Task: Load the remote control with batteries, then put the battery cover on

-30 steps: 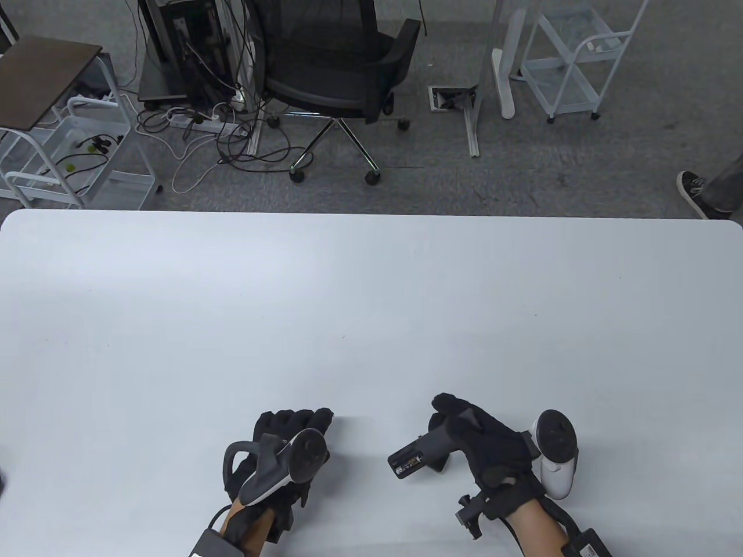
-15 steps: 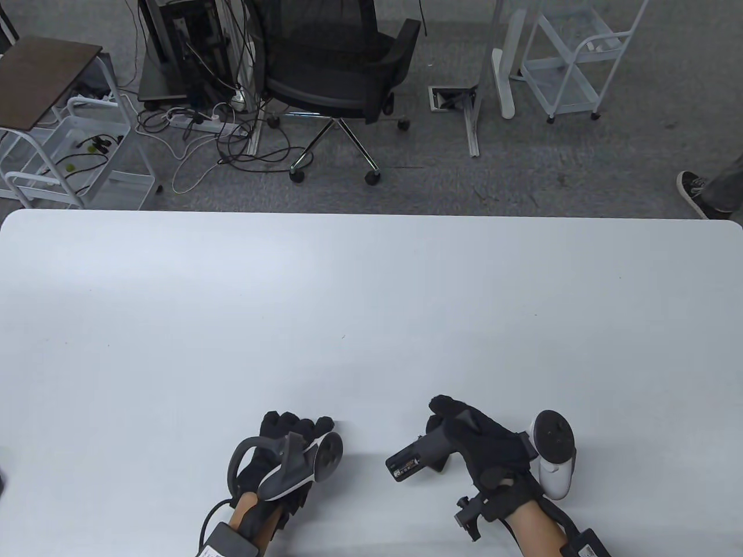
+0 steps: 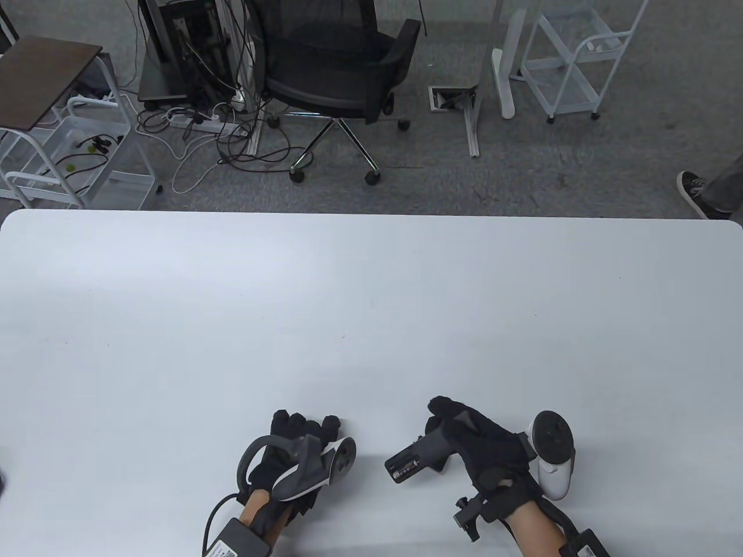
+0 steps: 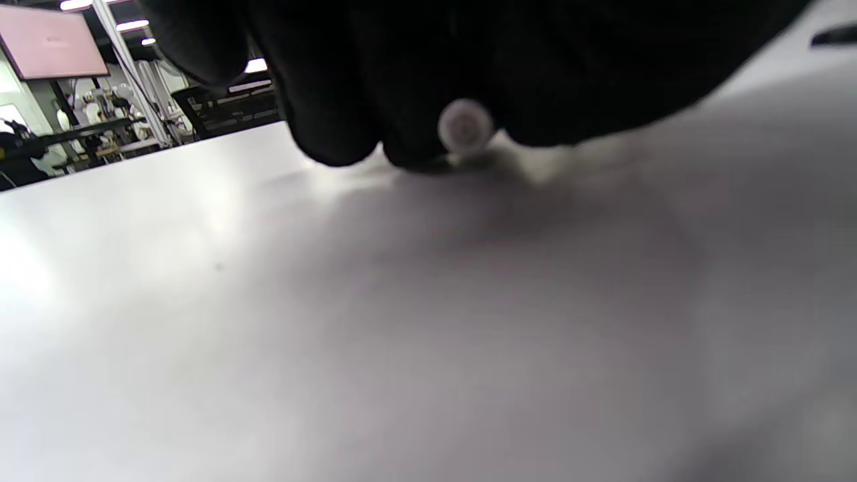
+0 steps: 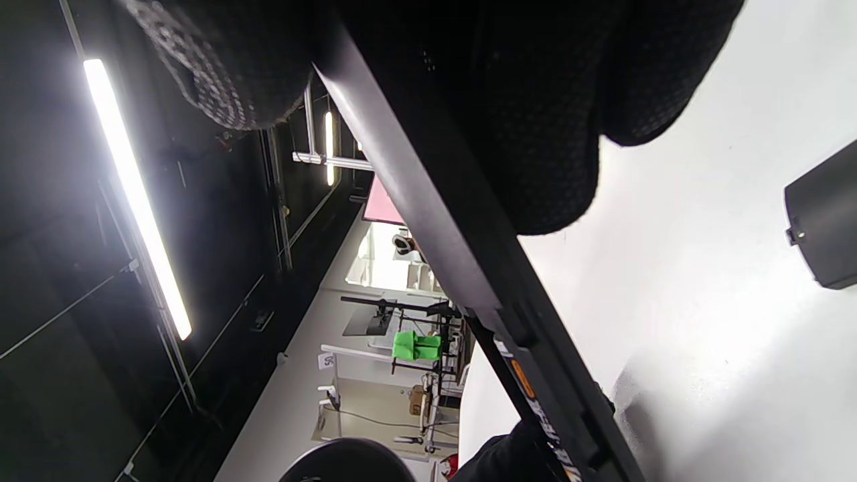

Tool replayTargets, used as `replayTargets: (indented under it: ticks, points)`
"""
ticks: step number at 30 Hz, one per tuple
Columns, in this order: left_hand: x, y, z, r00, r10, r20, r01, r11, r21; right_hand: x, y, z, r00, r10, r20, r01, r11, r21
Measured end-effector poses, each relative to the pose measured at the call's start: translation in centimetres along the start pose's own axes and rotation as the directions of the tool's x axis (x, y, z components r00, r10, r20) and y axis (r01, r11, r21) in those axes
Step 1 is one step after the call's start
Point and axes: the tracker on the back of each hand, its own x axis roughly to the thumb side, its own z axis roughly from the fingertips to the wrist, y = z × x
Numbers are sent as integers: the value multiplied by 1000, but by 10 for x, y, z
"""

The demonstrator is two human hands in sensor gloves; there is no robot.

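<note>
My right hand (image 3: 458,429) grips a dark grey remote control (image 3: 413,457) and holds it tilted just above the white table, its open battery bay facing up with a battery (image 3: 406,464) in it. In the right wrist view the remote (image 5: 428,201) runs diagonally under my fingers (image 5: 535,134). A dark grey battery cover (image 5: 823,221) lies on the table beside it. My left hand (image 3: 307,428) rests palm down on the table to the left of the remote. In the left wrist view its fingertips (image 4: 335,134) close around a small battery (image 4: 464,126) that lies on the table, with only its white end showing.
The white table (image 3: 371,301) stretches away beyond both hands. An office chair (image 3: 342,64), cables and white trolleys stand on the floor past the far edge.
My left hand has slid a little to the right toward the remote and its tracker has turned. My right hand and the remote have hardly moved.
</note>
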Motion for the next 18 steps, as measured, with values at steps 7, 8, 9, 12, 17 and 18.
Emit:
replayTargets:
  ticks: [7, 8, 9, 12, 17, 18]
  points:
    - [-5, 31, 26, 905, 403, 139, -424, 880, 214, -4, 4, -2, 1000, 16, -24, -16, 1000, 13]
    - [-5, 34, 29, 888, 431, 162, -459, 858, 230, -4, 5, -2, 1000, 16, -26, -15, 1000, 18]
    - [-3, 38, 34, 863, 465, 199, -503, 829, 244, -5, 8, -2, 999, 13, -32, -12, 1000, 27]
    - [5, 45, 43, 821, 497, 281, -565, 777, 277, -8, 13, -3, 999, 5, -49, -2, 999, 49]
    - [27, 52, 54, 861, 380, 338, -487, 809, 330, -14, 19, -5, 997, -5, -83, 11, 997, 71]
    - [31, 53, 55, 862, 368, 350, -481, 812, 330, -15, 20, -6, 996, -23, -92, 30, 997, 75]
